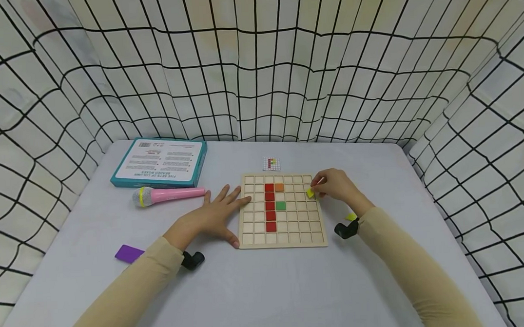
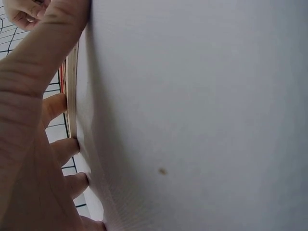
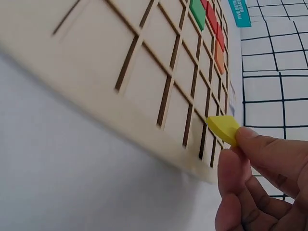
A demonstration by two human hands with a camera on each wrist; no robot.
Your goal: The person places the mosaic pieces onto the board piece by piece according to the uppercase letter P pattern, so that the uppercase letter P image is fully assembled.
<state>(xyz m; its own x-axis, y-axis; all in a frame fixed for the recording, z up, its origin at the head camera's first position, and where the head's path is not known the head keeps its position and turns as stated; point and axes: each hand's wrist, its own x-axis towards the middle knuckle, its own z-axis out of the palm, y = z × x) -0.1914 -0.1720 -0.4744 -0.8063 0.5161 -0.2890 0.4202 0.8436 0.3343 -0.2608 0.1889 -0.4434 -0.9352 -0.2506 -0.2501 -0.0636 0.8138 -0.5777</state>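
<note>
Between thumb and fingertips, my right hand (image 1: 334, 183) pinches a yellow square tile (image 3: 224, 128) over the right edge of a wooden grid board (image 1: 301, 227). My left hand (image 1: 216, 214) lies spread at the board's left side, its thumb by the lower left corner and a fingertip on the left rim. A column of several red tiles (image 1: 270, 206) sits in the grid. Beside it are an orange tile (image 1: 279, 187) at the top and a green tile (image 1: 280, 205) lower down. A small pattern card (image 1: 271, 163) lies just beyond the board.
A teal-edged box (image 1: 158, 160) lies at the back left, with a pink toy microphone (image 1: 171, 195) in front of it. Partly under the left forearm is a purple piece (image 1: 129, 253). Another yellow piece (image 1: 351, 217) lies near the right wrist. Black netting (image 1: 258, 76) surrounds the table.
</note>
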